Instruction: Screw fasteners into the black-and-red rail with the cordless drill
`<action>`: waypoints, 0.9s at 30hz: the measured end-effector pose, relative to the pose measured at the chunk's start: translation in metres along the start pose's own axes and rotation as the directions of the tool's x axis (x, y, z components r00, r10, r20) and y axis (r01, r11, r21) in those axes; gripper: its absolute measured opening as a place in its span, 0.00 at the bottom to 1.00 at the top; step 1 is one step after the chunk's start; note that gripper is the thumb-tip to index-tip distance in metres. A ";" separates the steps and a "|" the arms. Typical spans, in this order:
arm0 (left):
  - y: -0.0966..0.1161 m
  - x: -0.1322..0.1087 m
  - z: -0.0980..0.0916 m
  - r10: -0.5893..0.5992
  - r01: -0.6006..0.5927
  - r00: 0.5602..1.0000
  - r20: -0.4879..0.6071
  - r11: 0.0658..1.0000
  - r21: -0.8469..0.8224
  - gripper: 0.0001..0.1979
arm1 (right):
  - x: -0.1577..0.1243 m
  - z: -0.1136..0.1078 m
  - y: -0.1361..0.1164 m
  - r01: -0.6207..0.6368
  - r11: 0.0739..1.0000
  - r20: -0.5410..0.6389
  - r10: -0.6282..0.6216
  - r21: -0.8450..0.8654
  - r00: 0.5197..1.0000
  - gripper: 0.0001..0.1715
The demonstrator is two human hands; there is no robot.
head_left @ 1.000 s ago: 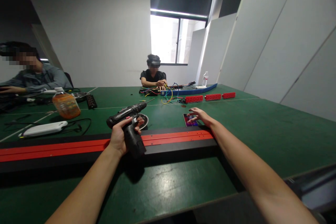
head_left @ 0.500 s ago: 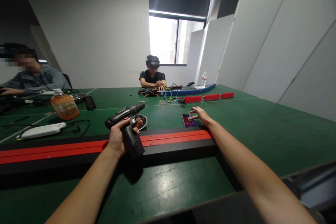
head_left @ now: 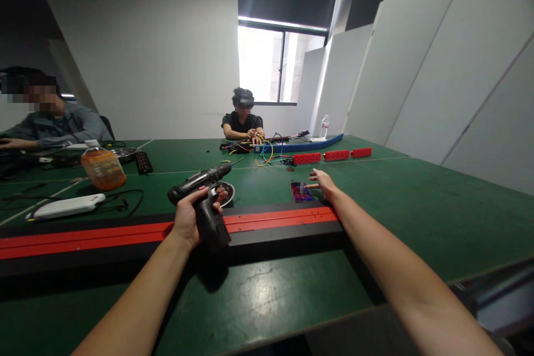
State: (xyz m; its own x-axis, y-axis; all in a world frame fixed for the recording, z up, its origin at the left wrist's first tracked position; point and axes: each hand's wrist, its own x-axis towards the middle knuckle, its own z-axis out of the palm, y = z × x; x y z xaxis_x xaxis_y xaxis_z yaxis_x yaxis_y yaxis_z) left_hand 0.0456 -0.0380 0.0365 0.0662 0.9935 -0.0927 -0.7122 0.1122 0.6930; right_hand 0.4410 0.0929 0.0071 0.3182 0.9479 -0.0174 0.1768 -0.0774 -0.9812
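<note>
My left hand is wrapped round the handle of a black cordless drill, whose bit points up and to the right. Behind the drill, a round metal bowl is partly hidden. My right hand is over the right edge of a phone lying on the table with its screen lit. Its fingers are stretched out and apart; whether a fingertip touches the screen I cannot tell. A long black bar with a red strip lies crosswise under the drill and my right forearm.
An orange-filled bottle, a white power bank-like block with black cable and a black socket strip are at left. Red socket strips, wires and a blue curved rail lie farther back. Two people sit across the green table.
My right hand has shifted slightly right on the phone, and its fingers have moved a little. The phone's screen picture is now blurred. My left hand keeps the drill nearly still.
</note>
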 end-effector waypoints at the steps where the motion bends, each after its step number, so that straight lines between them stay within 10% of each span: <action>1: 0.000 0.000 0.000 0.004 -0.004 1.000 0.003 1.000 0.001 0.13 | 0.000 0.000 0.000 0.006 1.000 -0.003 -0.006 0.002 1.000 0.19; 27: 0.000 0.001 -0.001 0.005 -0.005 1.000 0.001 1.000 -0.009 0.12 | 0.002 0.001 0.004 0.042 0.999 -0.006 -0.042 0.006 0.999 0.20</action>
State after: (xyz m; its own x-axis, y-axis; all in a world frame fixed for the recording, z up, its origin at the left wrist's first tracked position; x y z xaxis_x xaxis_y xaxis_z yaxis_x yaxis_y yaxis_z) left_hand 0.0450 -0.0372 0.0358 0.0634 0.9941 -0.0885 -0.7188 0.1070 0.6869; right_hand 0.4410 0.0948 0.0030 0.3161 0.9484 0.0250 0.1842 -0.0355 -0.9822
